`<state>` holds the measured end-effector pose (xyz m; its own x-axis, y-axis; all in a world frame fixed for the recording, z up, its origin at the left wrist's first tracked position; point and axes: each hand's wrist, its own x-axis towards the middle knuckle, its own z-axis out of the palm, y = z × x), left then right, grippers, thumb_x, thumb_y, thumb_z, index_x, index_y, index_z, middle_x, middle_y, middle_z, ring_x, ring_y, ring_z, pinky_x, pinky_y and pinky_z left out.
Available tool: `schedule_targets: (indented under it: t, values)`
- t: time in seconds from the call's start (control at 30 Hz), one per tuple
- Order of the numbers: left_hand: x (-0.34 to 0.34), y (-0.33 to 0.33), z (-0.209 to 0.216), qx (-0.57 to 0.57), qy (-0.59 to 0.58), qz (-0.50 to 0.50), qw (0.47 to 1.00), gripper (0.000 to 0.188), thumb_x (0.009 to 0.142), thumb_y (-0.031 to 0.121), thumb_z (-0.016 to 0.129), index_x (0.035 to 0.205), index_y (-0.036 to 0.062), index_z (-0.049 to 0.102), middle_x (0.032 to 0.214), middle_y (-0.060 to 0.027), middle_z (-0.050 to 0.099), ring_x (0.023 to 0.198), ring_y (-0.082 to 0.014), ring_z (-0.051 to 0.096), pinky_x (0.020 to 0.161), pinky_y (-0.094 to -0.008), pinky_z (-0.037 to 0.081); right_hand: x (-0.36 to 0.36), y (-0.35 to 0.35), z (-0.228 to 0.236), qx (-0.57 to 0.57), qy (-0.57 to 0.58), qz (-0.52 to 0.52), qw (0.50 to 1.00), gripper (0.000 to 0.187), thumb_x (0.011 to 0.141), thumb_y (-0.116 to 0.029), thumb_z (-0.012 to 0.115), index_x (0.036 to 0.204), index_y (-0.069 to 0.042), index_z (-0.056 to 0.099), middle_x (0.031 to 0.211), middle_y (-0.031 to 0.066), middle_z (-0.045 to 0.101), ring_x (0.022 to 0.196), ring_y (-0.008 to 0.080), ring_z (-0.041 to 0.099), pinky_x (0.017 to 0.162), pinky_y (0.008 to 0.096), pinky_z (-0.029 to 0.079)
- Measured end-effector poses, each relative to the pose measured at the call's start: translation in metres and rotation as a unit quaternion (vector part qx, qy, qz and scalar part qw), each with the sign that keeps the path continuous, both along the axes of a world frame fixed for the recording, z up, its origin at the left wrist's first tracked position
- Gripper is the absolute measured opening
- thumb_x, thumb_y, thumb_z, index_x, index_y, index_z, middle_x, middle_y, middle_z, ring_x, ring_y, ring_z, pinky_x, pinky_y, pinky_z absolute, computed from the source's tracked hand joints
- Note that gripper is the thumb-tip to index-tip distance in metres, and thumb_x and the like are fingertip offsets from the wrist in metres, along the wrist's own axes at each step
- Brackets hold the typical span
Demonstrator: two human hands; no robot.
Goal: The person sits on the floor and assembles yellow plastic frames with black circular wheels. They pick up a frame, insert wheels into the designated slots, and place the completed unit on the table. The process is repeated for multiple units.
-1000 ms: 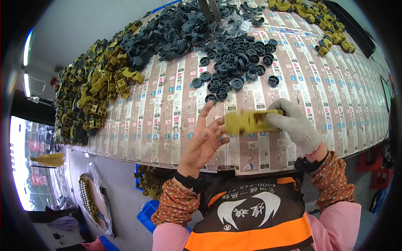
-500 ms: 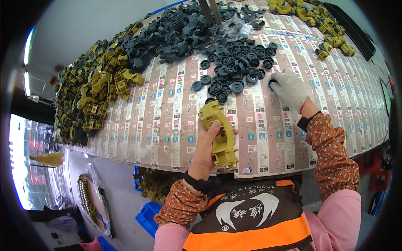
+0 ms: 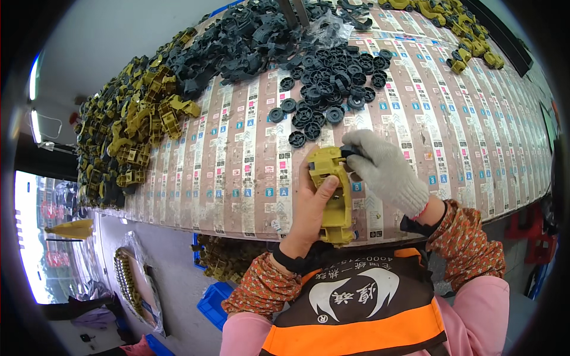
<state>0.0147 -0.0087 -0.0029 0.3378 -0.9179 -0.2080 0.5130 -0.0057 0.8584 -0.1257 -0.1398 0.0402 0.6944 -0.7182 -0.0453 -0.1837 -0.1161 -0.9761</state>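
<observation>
— Since half a second ago, the gloved right hand (image 3: 386,172) is back from the wheel pile (image 3: 332,83), fingertips pinching something dark against the yellow toy body (image 3: 332,196).
— And the left hand (image 3: 312,207)?
— Wrapped around that body, just below the pile. Probably one wheel going on; the others, and the axle side, are hidden.

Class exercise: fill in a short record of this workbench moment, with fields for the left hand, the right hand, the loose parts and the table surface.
Left hand: bare left hand grips a yellow toy car body, held upright.
Right hand: gloved right hand presses a small black wheel at the body's top end.
Loose parts: black wheels ahead; yellow parts pile far left.
Table surface: table covered in printed strips.
</observation>
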Motion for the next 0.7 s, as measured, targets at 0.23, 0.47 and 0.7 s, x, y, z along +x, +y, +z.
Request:
schedule_targets:
  t: [0.23, 0.47, 0.7]
  values:
    - [-0.003, 0.004, -0.003, -0.027, -0.252, 0.009, 0.967, 0.08, 0.102, 0.023, 0.071, 0.162, 0.013, 0.02, 0.14, -0.0135, 0.057, 0.12, -0.0224, 0.063, 0.103, -0.0368, 0.052, -0.005, 0.018, -0.009, -0.048, 0.006, -0.011, 0.999, 0.031, 0.097, -0.006, 0.06, 0.128, -0.003, 0.059, 0.096, 0.0221, 0.072, 0.088, 0.0384, 0.074, 0.077, 0.0446, 0.057]
    - [-0.004, 0.01, 0.005, -0.014, -0.353, -0.067, 0.933, 0.084, 0.099, 0.024, 0.073, 0.161, 0.0144, 0.017, 0.131, -0.018, 0.06, 0.12, -0.0297, 0.063, 0.104, -0.0395, 0.048, -0.013, 0.021, -0.009, -0.196, 0.096, 0.008, 0.976, 0.029, 0.089, -0.008, 0.06, 0.117, 0.0, 0.062, 0.098, 0.0283, 0.069, 0.093, 0.0485, 0.069, 0.079, 0.0535, 0.055]
    - [0.015, 0.011, -0.005, -0.033, -0.367, -0.088, 0.925, 0.083, 0.098, 0.016, 0.074, 0.16, 0.0147, 0.019, 0.129, -0.0149, 0.061, 0.116, -0.0266, 0.063, 0.103, -0.0397, 0.05, 0.004, 0.013, 0.009, -0.187, 0.151, 0.041, 0.97, 0.027, 0.081, -0.011, 0.063, 0.105, 0.003, 0.064, 0.094, 0.0295, 0.069, 0.091, 0.049, 0.069, 0.081, 0.0555, 0.054]
